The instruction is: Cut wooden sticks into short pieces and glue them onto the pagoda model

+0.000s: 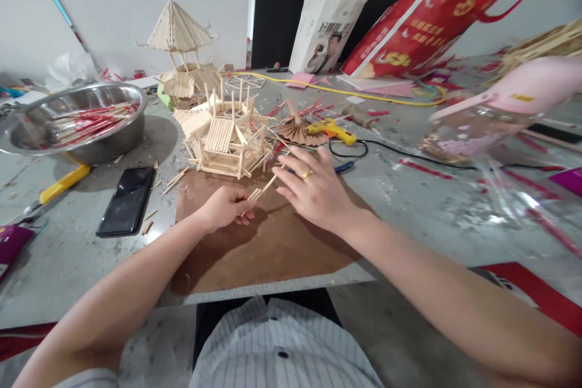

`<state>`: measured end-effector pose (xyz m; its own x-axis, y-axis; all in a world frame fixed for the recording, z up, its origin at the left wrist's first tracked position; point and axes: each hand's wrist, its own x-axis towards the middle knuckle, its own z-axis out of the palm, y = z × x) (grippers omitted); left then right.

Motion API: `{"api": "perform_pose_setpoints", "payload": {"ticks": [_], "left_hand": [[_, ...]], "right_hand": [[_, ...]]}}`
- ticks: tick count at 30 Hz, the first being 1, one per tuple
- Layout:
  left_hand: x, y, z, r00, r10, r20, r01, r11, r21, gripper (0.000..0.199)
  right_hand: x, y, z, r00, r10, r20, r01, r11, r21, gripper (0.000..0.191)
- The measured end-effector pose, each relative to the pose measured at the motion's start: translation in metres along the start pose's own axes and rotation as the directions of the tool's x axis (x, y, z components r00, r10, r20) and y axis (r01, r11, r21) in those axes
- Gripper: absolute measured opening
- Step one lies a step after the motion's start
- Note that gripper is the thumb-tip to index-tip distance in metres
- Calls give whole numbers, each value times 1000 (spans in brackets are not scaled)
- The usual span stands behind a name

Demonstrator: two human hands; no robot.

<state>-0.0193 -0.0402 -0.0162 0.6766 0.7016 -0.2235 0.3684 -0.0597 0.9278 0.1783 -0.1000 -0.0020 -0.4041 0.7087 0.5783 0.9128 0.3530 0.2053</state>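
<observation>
My left hand (226, 207) grips a small bundle of thin wooden sticks (262, 189) above a brown board (268, 242) on the grey table. My right hand (313, 189), with a ring on one finger, hovers palm down just right of the sticks, its fingers spread and holding nothing. Right behind both hands stands a low model built of wooden sticks (226, 139). A taller pagoda-like stick model (179, 48) rises further back.
A black phone (127, 200) lies left of the board. A steel bowl (34, 144) with red-tipped sticks is at far left. A yellow glue gun (331, 130) with black cord lies behind my right hand. A pink-lidded clear container (493, 115) and bags (422, 24) stand right.
</observation>
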Motion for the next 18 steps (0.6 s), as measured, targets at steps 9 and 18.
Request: {"api": "perform_pose_setpoints", "payload": {"ticks": [9, 18], "left_hand": [[1, -4, -5, 998, 30, -48, -17, 966, 257, 26], [0, 3, -1, 981, 135, -139, -41, 847, 529, 32]], "right_hand": [[16, -5, 28, 985, -148, 95, 132, 980, 151, 23], [6, -10, 34, 992, -51, 117, 17, 961, 278, 28]]}}
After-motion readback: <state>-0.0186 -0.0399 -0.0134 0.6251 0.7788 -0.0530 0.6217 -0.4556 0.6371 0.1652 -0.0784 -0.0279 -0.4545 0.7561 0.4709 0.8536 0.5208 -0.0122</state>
